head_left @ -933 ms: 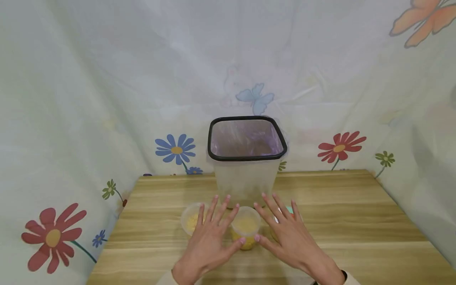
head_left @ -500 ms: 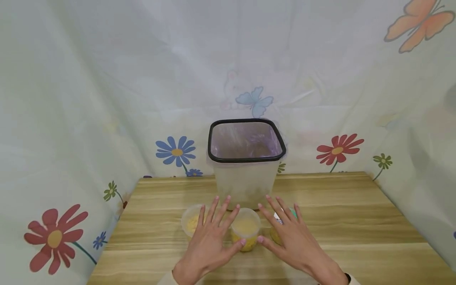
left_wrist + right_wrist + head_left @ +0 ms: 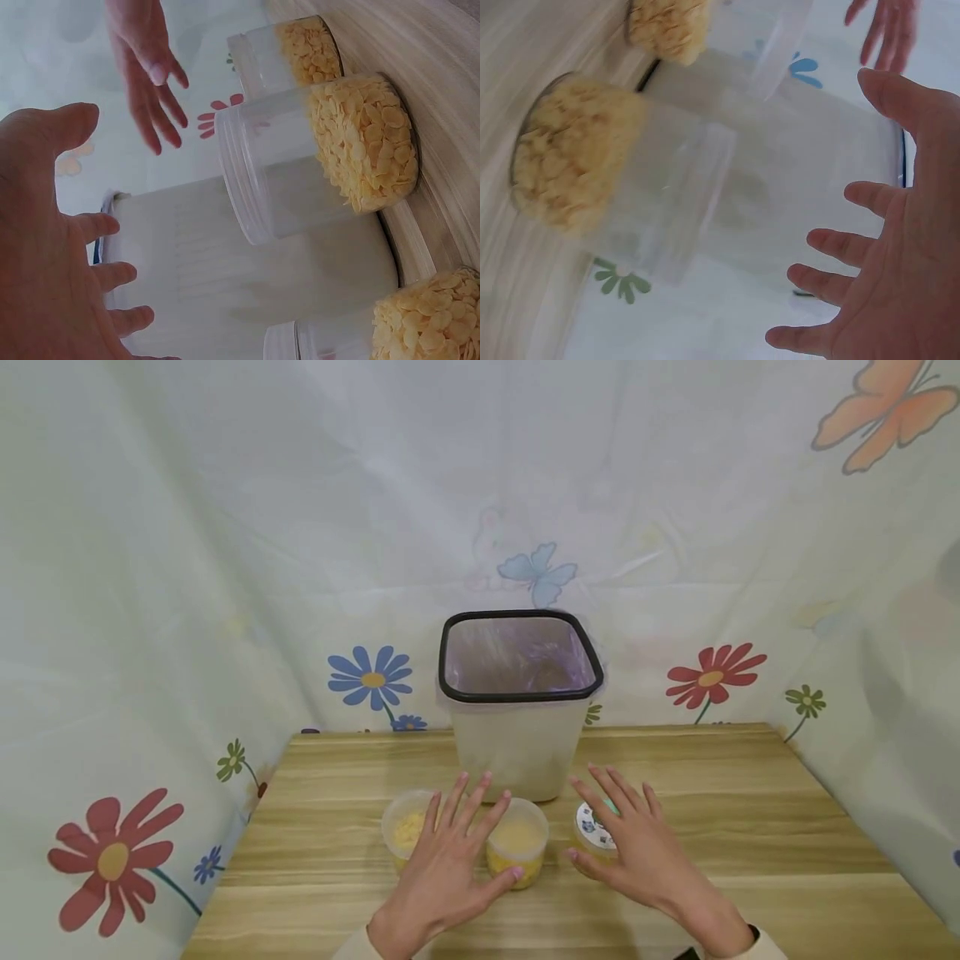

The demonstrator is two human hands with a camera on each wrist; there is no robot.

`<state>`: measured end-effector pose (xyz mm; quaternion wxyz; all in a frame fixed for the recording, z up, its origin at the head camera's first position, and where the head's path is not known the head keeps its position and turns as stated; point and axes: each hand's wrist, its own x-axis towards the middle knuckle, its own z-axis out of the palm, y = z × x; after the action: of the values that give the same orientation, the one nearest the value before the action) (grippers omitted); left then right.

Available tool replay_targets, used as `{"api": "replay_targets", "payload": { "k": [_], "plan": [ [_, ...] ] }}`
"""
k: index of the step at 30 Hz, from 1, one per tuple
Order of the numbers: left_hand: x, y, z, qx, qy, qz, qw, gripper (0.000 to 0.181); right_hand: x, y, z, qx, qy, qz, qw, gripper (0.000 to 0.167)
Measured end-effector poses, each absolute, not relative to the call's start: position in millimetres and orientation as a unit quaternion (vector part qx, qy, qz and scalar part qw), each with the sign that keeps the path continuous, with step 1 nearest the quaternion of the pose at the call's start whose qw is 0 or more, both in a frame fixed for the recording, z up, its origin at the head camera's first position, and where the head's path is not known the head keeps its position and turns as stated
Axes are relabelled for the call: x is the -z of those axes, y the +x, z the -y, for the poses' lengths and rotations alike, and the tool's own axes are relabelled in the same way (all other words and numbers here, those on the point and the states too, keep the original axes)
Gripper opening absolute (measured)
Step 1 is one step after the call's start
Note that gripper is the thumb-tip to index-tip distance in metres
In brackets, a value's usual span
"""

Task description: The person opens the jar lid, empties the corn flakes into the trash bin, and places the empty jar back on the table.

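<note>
Three clear jars partly filled with yellow flakes stand in a row: the left jar (image 3: 407,831), the middle jar (image 3: 519,843) and the right jar (image 3: 592,828), whose lid carries a printed label. My left hand (image 3: 442,868) hovers with spread fingers between the left and middle jars, hiding part of the left one. Over the right jar my right hand (image 3: 648,860) is held with fingers spread, covering part of it. In the left wrist view the left hand (image 3: 60,240) is apart from the middle jar (image 3: 360,142). Neither hand holds anything.
A pale bin (image 3: 517,739) with a black rim and a clear liner stands behind the jars, near the back of the wooden table (image 3: 750,827). A floral curtain (image 3: 300,568) hangs behind and along both sides.
My right hand has moved to the right and slightly forward, uncovering more of the right jar's labelled lid. The left hand has shifted slightly right.
</note>
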<state>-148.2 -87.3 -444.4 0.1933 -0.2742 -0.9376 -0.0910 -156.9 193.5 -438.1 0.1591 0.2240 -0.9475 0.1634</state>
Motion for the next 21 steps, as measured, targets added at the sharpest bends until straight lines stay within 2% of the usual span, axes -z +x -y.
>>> {"api": "replay_targets", "payload": {
  "k": [8, 21],
  "plan": [
    [443.7, -149.0, 82.4, 0.098, -0.282, 0.936, 0.186, 0.08, 449.6, -167.7, -202.3, -0.15, 0.196, 0.959, 0.137, 0.082],
    [448.3, -147.4, 78.4, 0.11, -0.286, 0.938, 0.165, 0.078, 462.0, -179.4, -205.2, -0.145, 0.16, 0.975, 0.048, 0.08]
  ]
}}
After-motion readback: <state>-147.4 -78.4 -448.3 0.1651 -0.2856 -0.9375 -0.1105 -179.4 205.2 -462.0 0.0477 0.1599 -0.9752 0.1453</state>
